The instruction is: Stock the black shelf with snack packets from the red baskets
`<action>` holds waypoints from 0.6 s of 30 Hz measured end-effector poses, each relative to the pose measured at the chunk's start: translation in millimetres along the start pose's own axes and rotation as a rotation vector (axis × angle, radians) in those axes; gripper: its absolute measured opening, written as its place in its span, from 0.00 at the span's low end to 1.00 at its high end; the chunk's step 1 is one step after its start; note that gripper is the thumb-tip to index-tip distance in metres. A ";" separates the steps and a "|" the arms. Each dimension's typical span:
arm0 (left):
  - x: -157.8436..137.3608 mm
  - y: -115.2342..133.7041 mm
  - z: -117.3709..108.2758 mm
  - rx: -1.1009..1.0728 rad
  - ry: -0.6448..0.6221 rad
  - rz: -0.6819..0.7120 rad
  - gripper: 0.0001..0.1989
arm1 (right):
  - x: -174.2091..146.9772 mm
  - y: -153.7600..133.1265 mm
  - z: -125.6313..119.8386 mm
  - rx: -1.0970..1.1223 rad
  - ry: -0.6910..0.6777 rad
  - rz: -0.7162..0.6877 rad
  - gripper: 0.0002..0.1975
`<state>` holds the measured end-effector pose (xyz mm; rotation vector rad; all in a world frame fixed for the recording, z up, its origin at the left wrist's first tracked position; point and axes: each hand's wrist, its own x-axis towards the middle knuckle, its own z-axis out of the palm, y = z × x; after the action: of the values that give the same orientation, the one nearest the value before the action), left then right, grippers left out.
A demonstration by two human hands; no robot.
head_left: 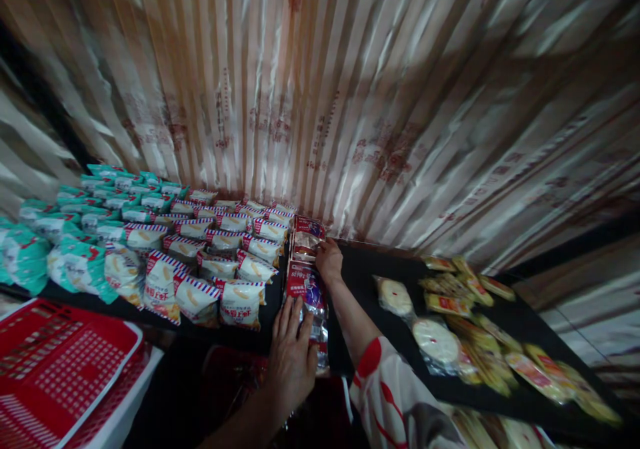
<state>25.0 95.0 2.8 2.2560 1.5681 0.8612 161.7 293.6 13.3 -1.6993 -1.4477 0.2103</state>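
Red and purple packets [304, 279] with silvery parts lie in a column on the black table. My left hand [293, 346] rests flat on the nearer packets, its fingers stretched out. Farther back, my right hand [330, 260] has its fingers bent together at the right edge of the top packet [307, 236]; its fingertips are partly hidden. Directly left of the column stand several rows of white snack bags [240, 302] with red and blue striped tops.
Teal bags [83, 266] stand in rows at the far left, above a red basket [95, 356]. On the right, the black table [360, 269] bears round white packs [436, 341] and yellow packs [447, 304]. A printed, pleated plastic sheet [300, 102] hangs behind.
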 end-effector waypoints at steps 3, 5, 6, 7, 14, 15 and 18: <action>0.6 0.4 0.1 -0.003 -0.001 0.002 0.25 | 1.7 0.2 0.5 -0.004 -0.012 0.000 0.12; 0.2 0.7 0.4 -0.002 0.001 0.001 0.26 | 3.2 0.0 0.5 -0.013 -0.017 0.014 0.13; -0.1 0.8 0.5 0.000 0.001 -0.001 0.26 | 3.6 -0.4 0.3 -0.017 -0.017 0.024 0.13; -0.6 0.9 0.5 0.003 0.001 0.000 0.25 | 3.6 -1.0 -0.2 -0.022 -0.018 0.033 0.13; -2.5 0.7 -1.1 0.012 0.025 0.039 0.24 | -20.7 -15.9 -23.8 -0.009 0.058 -0.060 0.16; -2.5 0.8 -1.5 0.007 0.029 0.048 0.24 | -29.2 -19.9 -31.2 0.016 0.078 -0.078 0.17; -4.5 2.0 -4.8 -0.016 0.060 0.074 0.23 | -66.0 -32.4 -56.9 0.101 0.121 -0.104 0.17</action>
<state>22.6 89.5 6.2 2.3100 1.5056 0.9663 153.3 206.5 44.5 -1.5251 -1.4077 0.1201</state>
